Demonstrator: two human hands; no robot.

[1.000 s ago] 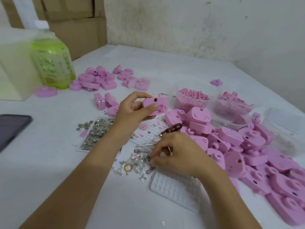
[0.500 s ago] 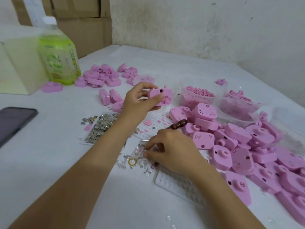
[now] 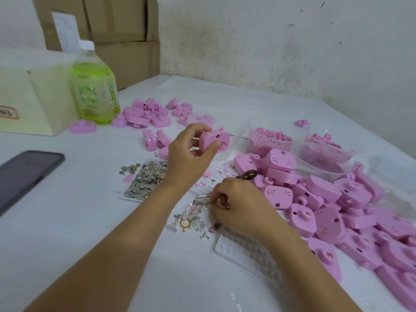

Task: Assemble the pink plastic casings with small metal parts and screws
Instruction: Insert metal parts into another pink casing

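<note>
A: Where is the casing that is being worked on?
B: One pink casing [image 3: 215, 140] is gripped in the left hand [image 3: 189, 158] and held up above the table [image 3: 67, 233]. The thumb is pressed on its near face and the fingers are curled round the far side. A small dark hole is seen in the face turned towards the camera.
A: And the right hand?
B: The right hand [image 3: 243, 208] is lowered onto a scatter of small metal parts [image 3: 191, 218]. A screwdriver [image 3: 248, 174] is held under its curled fingers, with the brown wooden handle sticking out behind the knuckles and the thin shaft out to the left. Whether a part is pinched at the fingertips cannot be made out.
A: What is laid around them?
B: A heap of casings [image 3: 337, 210] is piled to the right. A tray of flat metal pieces [image 3: 146, 180] is set just beside the left wrist, and a white dimpled tray [image 3: 245, 251] lies under the right forearm. A green bottle [image 3: 94, 86] is stood at the far left, and a dark phone [image 3: 24, 174] lies nearer, at the left edge.
</note>
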